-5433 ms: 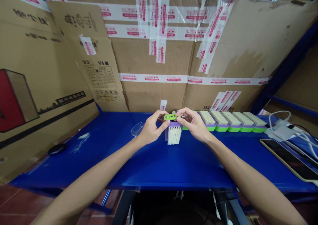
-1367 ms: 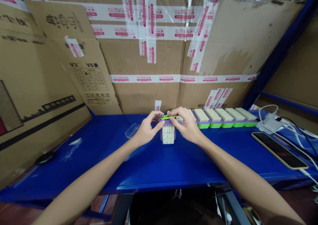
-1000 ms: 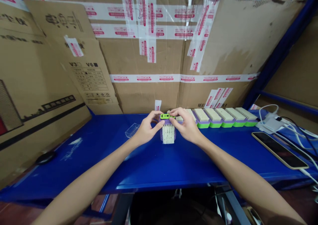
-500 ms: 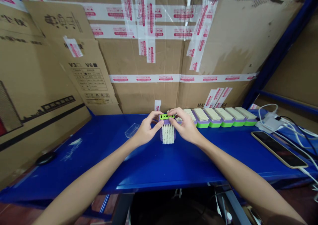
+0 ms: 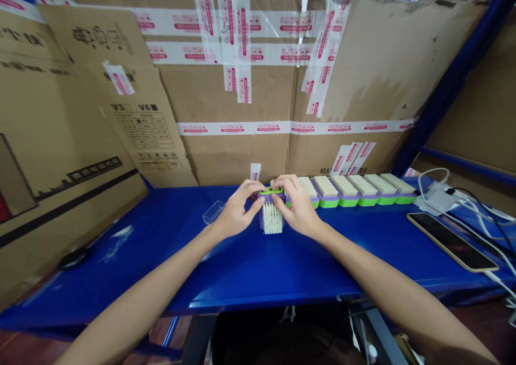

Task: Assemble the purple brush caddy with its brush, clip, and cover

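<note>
A purple brush with cream bristles [image 5: 272,218] stands on its side on the blue table [image 5: 250,263], bristles facing me. A green strip [image 5: 271,191] lies along its top edge. My left hand [image 5: 235,212] grips the brush's left side, fingertips on the green strip's left end. My right hand [image 5: 297,206] holds the right side, thumb and fingers pressing on the strip's right end. Both hands close around the same brush.
A row of several green-and-purple brushes [image 5: 355,189] lies bristles up to the right. A clear plastic case [image 5: 213,212] sits left of my hands. A phone [image 5: 451,241] and white charger with cables [image 5: 437,197] lie far right. Taped cardboard walls [image 5: 258,85] stand behind and to the left.
The green strip has come down from just above the brush onto its top edge. My right hand has shifted slightly left over it. The brush stays in place.
</note>
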Demonstrator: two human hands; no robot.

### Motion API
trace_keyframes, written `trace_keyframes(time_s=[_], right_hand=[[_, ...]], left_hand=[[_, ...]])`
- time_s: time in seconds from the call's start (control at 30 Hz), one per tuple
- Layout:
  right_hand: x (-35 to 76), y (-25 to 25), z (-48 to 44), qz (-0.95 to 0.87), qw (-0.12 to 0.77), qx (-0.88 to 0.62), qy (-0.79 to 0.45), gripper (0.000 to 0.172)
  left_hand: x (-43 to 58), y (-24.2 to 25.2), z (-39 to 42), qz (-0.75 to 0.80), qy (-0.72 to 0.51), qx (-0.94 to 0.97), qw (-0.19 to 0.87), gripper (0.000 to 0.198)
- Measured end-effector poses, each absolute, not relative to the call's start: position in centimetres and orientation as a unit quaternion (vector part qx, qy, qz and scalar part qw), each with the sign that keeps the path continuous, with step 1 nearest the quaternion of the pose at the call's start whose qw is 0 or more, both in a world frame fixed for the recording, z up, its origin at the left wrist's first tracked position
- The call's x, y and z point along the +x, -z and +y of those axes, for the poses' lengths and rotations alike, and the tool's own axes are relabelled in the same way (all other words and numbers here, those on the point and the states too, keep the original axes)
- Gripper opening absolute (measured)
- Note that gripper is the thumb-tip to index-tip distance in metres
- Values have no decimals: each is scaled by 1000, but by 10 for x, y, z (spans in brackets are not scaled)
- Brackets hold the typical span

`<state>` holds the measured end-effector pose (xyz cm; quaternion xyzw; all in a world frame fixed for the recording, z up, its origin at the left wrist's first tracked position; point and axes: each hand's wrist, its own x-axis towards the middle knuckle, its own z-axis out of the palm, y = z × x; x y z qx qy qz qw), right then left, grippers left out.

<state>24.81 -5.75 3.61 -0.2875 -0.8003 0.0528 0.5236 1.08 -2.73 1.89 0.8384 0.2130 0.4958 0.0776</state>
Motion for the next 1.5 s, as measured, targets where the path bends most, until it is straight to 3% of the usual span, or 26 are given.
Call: trace_keyframes(time_s=[0.17, 0.33, 0.97, 1.5], right_hand=[[248, -34, -58, -804, 517, -294, 0, 5], [250, -35, -57, -797, 525, -298, 26, 4], [255, -37, -53, -766, 562, -311, -10, 16], [253, -30, -49, -744, 582, -325, -44, 31]], left_hand=[[10, -21, -29, 209, -486, 848, 30, 20], [9, -17, -26, 221, -490, 842, 48, 21], [3, -6, -18, 252, -470, 833, 148, 67], [0, -5, -16, 273, -441, 842, 147, 73]])
